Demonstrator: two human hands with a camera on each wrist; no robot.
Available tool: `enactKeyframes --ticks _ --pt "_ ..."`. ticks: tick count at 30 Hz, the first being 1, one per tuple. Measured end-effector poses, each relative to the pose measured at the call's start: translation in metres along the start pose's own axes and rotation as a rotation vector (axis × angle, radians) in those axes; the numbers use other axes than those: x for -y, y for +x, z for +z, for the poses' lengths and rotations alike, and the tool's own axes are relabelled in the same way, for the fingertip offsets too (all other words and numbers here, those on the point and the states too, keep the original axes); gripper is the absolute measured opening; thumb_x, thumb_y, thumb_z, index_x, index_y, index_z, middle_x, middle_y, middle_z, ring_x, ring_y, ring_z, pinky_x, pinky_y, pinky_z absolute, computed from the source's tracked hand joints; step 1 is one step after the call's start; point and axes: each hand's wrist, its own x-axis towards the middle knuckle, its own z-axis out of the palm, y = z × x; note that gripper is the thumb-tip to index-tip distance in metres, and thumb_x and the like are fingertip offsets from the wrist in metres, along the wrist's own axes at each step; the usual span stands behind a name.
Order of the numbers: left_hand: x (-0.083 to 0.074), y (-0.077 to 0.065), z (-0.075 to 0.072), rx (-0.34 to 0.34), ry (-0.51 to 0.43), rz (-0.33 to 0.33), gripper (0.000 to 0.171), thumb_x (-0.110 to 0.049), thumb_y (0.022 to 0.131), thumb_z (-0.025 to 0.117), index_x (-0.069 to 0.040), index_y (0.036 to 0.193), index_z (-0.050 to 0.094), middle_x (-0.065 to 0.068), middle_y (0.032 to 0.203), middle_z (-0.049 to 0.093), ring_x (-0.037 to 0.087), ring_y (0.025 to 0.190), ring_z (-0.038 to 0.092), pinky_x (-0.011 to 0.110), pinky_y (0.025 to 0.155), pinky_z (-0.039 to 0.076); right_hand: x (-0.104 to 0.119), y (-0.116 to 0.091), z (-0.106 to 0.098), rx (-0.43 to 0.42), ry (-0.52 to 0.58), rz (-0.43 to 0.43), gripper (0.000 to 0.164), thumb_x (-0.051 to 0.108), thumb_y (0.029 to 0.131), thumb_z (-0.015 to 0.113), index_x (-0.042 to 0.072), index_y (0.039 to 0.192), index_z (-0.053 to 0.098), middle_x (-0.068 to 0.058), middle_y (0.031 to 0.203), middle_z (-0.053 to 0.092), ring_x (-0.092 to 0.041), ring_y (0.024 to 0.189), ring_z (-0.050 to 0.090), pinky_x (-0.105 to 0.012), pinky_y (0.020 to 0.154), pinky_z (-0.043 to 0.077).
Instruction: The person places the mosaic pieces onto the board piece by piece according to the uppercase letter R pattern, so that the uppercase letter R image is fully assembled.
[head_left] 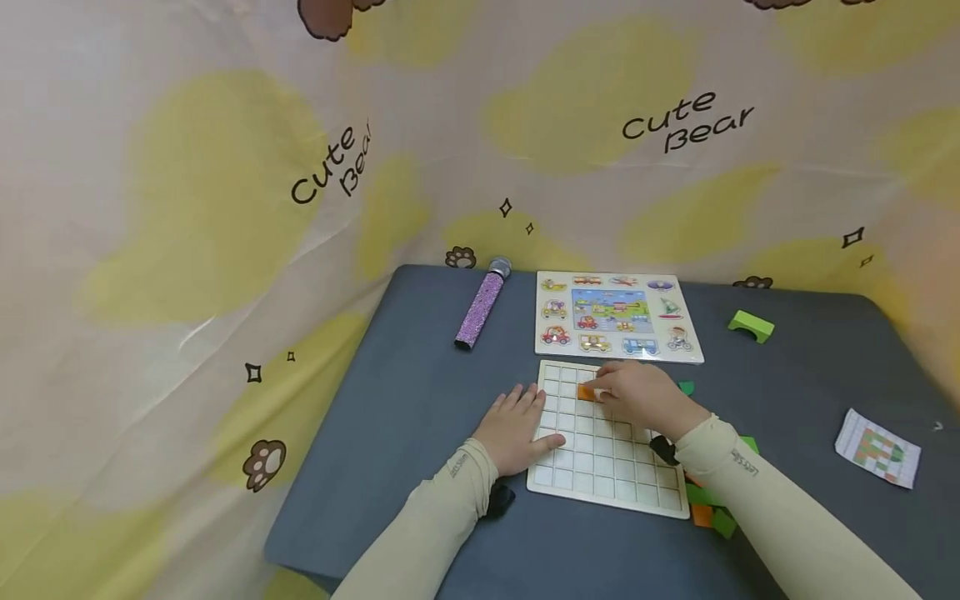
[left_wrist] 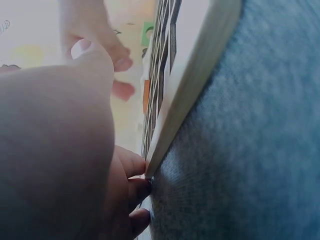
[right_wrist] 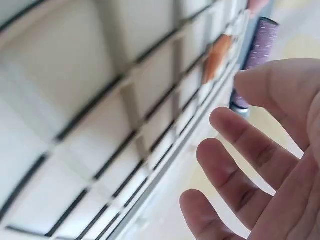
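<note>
A white gridded board (head_left: 573, 479) lies on the dark grey table, and one orange tile (head_left: 585, 392) sits in its grid near the far edge. My left hand (head_left: 513, 432) rests flat along the board's left edge, fingers stretched out and thumb over the grid. Close over the orange tile, my right hand (head_left: 647, 397) has its fingertips just to the tile's right. In the right wrist view the thumb and fingers (right_wrist: 235, 177) are apart and loosely bent, with nothing between them, and the orange tile (right_wrist: 217, 58) stands clear of them.
Green blocks (head_left: 723, 523) and orange blocks (head_left: 702, 516) lie partly under the right forearm. Behind the board is a picture puzzle (head_left: 613, 350), with a purple glittery microphone (head_left: 480, 308) to its left. A green arch block (head_left: 752, 325) and a pattern card (head_left: 877, 450) lie at right.
</note>
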Motion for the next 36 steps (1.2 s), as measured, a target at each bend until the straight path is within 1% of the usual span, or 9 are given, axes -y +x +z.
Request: enactKeyframes --ticks 6,9,13,15,21,26,29,33,36 --pt "-0.001 0.005 0.002 0.019 0.009 -0.007 0.090 -0.072 0.107 0.038 -0.008 0.170 0.027 0.009 0.176 0.024 0.030 0.162 0.018 0.048 0.130 0.018 -0.015 -0.035 -0.015 0.025 0.054 0.157 0.031 0.018 0.102 0.074 0.010 0.132 0.078 -0.015 0.126 0.072 -0.035 0.112 0.070 -0.055 0.088 0.060" --pt "-0.003 0.005 0.000 0.022 0.002 -0.005 0.090 -0.070 0.107 0.040 -0.008 0.170 0.026 0.009 0.176 0.023 0.030 0.162 0.017 0.048 0.130 0.018 -0.035 -0.067 -0.031 0.014 0.082 0.295 0.037 0.019 0.103 0.073 0.007 0.137 0.074 -0.024 0.135 0.067 -0.038 0.108 0.069 -0.058 0.083 0.060" --pt "-0.005 0.003 -0.003 0.010 -0.010 0.014 0.090 -0.069 0.107 0.041 -0.006 0.170 0.027 0.012 0.175 0.025 0.033 0.161 0.020 0.050 0.129 0.020 -0.065 -0.114 -0.044 0.026 0.097 0.445 0.040 0.017 0.099 0.077 0.002 0.135 0.073 -0.029 0.133 0.066 -0.042 0.103 0.067 -0.061 0.079 0.059" --pt "-0.004 0.003 -0.003 0.002 -0.007 0.019 0.090 -0.069 0.107 0.041 -0.005 0.169 0.028 0.012 0.175 0.026 0.034 0.161 0.021 0.050 0.129 0.021 -0.075 -0.132 -0.043 0.052 0.095 0.476 0.039 0.019 0.095 0.081 0.002 0.130 0.075 -0.027 0.128 0.069 -0.046 0.112 0.066 -0.068 0.086 0.056" --pt "0.000 0.005 0.005 -0.019 -0.009 0.030 0.090 -0.069 0.108 0.041 -0.004 0.169 0.029 0.014 0.174 0.026 0.036 0.161 0.021 0.052 0.129 0.021 -0.084 -0.162 -0.027 0.138 0.086 0.496 0.039 0.025 0.085 0.089 0.006 0.118 0.081 -0.019 0.117 0.074 -0.042 0.105 0.068 -0.065 0.081 0.057" --pt "0.010 0.001 0.010 -0.036 -0.026 0.020 0.093 -0.071 0.107 0.041 -0.003 0.169 0.029 0.016 0.174 0.026 0.038 0.160 0.022 0.055 0.128 0.021 -0.078 -0.157 -0.022 0.087 0.085 0.483 0.031 0.019 0.086 0.088 0.003 0.111 0.081 -0.013 0.105 0.076 -0.030 0.089 0.069 -0.058 0.076 0.060" --pt "0.012 0.000 0.012 -0.030 -0.021 0.012 0.093 -0.071 0.107 0.040 -0.003 0.169 0.028 0.015 0.174 0.024 0.037 0.161 0.021 0.055 0.128 0.020 -0.069 -0.144 -0.027 0.040 0.074 0.452 0.024 0.019 0.088 0.087 0.004 0.105 0.082 -0.009 0.098 0.076 -0.023 0.081 0.067 -0.053 0.072 0.061" --pt "0.008 0.001 0.009 -0.020 0.002 0.016 0.092 -0.070 0.107 0.040 -0.004 0.169 0.027 0.014 0.175 0.024 0.036 0.161 0.021 0.054 0.129 0.020 -0.049 -0.112 -0.028 -0.005 0.045 0.350 0.018 0.023 0.088 0.090 0.010 0.100 0.084 -0.003 0.095 0.077 -0.018 0.076 0.064 -0.045 0.067 0.060" --pt "-0.002 0.004 0.004 -0.015 0.011 0.033 0.091 -0.070 0.107 0.040 -0.004 0.169 0.028 0.014 0.174 0.026 0.036 0.160 0.022 0.053 0.128 0.022 -0.035 -0.084 -0.023 -0.016 0.042 0.257 0.017 0.023 0.088 0.091 0.012 0.100 0.086 0.000 0.097 0.078 -0.018 0.081 0.067 -0.043 0.069 0.061"
